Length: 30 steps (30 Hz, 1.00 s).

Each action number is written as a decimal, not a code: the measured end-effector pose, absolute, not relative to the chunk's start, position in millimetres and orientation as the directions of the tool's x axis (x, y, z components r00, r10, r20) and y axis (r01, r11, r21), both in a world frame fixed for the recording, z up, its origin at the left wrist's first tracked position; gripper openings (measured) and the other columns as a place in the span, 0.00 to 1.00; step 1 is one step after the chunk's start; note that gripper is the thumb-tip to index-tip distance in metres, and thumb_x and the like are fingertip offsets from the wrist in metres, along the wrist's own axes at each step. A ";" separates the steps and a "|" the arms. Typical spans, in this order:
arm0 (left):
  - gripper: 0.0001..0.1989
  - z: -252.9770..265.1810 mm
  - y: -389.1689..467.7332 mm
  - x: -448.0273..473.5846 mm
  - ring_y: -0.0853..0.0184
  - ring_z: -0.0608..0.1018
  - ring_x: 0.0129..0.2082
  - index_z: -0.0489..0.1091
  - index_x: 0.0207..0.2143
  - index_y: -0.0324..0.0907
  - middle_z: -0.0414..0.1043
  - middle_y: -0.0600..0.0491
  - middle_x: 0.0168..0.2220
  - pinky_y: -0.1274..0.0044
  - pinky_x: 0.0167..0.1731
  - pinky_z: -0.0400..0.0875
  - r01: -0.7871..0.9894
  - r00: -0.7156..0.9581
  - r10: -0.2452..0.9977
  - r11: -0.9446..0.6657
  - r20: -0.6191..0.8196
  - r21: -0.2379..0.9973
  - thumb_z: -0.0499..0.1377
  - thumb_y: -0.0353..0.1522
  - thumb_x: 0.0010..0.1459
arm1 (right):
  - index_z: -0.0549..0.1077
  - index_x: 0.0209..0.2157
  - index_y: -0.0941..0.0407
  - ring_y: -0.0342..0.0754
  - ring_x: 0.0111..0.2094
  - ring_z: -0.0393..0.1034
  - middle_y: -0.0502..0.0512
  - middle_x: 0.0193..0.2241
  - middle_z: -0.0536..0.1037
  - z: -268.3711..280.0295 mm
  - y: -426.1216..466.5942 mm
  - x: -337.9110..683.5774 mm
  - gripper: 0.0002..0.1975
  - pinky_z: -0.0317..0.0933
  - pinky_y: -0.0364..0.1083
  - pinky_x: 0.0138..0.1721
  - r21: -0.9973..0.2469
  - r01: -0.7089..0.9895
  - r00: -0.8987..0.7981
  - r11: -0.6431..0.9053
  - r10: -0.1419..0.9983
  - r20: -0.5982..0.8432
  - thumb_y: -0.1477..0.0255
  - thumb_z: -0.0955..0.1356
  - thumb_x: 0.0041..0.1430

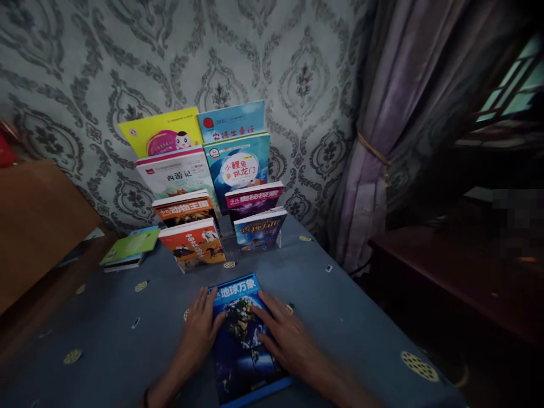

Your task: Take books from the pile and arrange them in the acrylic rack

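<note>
Book: dark-blue rectangular paper-covered book (236, 365), flat on the blue-grey patterned tablecloth (340, 351), title end away from the person.
Title band: brighter blue across the top, big white Chinese characters; left end dim, partly under the left hand's side.
Cover art: globe in green, brown and white on the upper half, partly behind the right hand's fingers.
Lower cover: darker blue with a paler glow, small print too fine to read; bright-blue strip along the bottom edge.
Left hand (202, 317): along the left edge near the top corner, thumb over the cover.
Right hand (283, 331): at the right side, fingers spread over edge and cover.
Grip: both hands unclenched, fingers extended, thumbs apart; neither closed round the book.
Beyond book: two stepped columns of upright books, orange-covered book (193, 243) front left, navy illustrated book (260, 229) front right.
Left side: flat pile of thin books, light-green cover (131, 246) on it.
</note>
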<state>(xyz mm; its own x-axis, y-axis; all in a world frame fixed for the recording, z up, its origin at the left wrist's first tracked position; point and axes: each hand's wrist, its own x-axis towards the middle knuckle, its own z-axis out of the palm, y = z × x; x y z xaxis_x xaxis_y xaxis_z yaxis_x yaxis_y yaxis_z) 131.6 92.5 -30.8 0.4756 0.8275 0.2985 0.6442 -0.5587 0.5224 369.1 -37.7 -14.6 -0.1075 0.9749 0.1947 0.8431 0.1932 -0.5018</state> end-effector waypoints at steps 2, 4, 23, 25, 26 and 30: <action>0.27 -24.9 95.5 134.2 0.51 0.67 0.66 0.63 0.61 0.45 0.67 0.42 0.63 0.54 0.63 0.61 0.516 0.419 0.870 -0.464 0.261 0.720 0.55 0.45 0.63 | 0.64 0.66 0.50 0.61 0.69 0.54 0.63 0.70 0.55 -14.2 -38.1 369.2 0.27 0.55 0.63 0.66 -0.516 0.842 -0.093 0.157 0.985 0.147 0.65 0.65 0.67; 0.31 -16.8 97.8 137.2 0.52 0.71 0.62 0.63 0.61 0.44 0.69 0.41 0.61 0.58 0.61 0.65 0.314 0.340 0.923 -0.293 0.181 0.903 0.60 0.48 0.59 | 0.62 0.67 0.50 0.61 0.70 0.53 0.62 0.71 0.54 -13.9 -38.5 369.3 0.28 0.54 0.62 0.66 -0.528 0.837 -0.090 0.140 0.989 0.120 0.63 0.64 0.67; 0.25 25.4 87.0 151.2 0.63 0.82 0.34 0.78 0.37 0.37 0.82 0.49 0.33 0.78 0.34 0.74 -0.372 0.442 0.883 0.340 -0.158 0.863 0.75 0.44 0.42 | 0.76 0.32 0.56 0.48 0.28 0.73 0.49 0.24 0.79 3.3 58.5 350.2 0.27 0.67 0.46 0.34 -0.934 -0.356 0.319 -0.028 0.936 -0.150 0.47 0.75 0.43; 0.24 26.5 86.6 150.5 0.63 0.82 0.35 0.78 0.38 0.37 0.83 0.49 0.35 0.78 0.36 0.75 -0.389 0.442 0.884 0.339 -0.150 0.856 0.75 0.44 0.44 | 0.75 0.29 0.55 0.45 0.24 0.70 0.46 0.21 0.76 4.6 58.2 347.9 0.25 0.64 0.44 0.31 -0.900 -0.435 0.321 -0.013 0.932 -0.168 0.50 0.78 0.37; 0.23 26.9 85.8 150.3 0.62 0.83 0.35 0.78 0.39 0.37 0.83 0.48 0.35 0.77 0.36 0.75 -0.388 0.446 0.881 0.347 -0.155 0.854 0.74 0.43 0.45 | 0.75 0.28 0.55 0.44 0.23 0.69 0.45 0.20 0.76 5.2 57.1 347.5 0.24 0.63 0.43 0.30 -0.894 -0.447 0.331 0.001 0.929 -0.164 0.51 0.79 0.37; 0.21 26.2 77.2 150.8 0.62 0.83 0.34 0.79 0.41 0.37 0.83 0.47 0.35 0.75 0.35 0.77 -0.295 0.530 0.808 0.462 -0.259 0.836 0.73 0.41 0.48 | 0.76 0.28 0.54 0.44 0.23 0.68 0.45 0.20 0.76 8.3 53.9 352.2 0.23 0.62 0.43 0.28 -0.909 -0.408 0.439 0.086 0.891 -0.113 0.51 0.78 0.40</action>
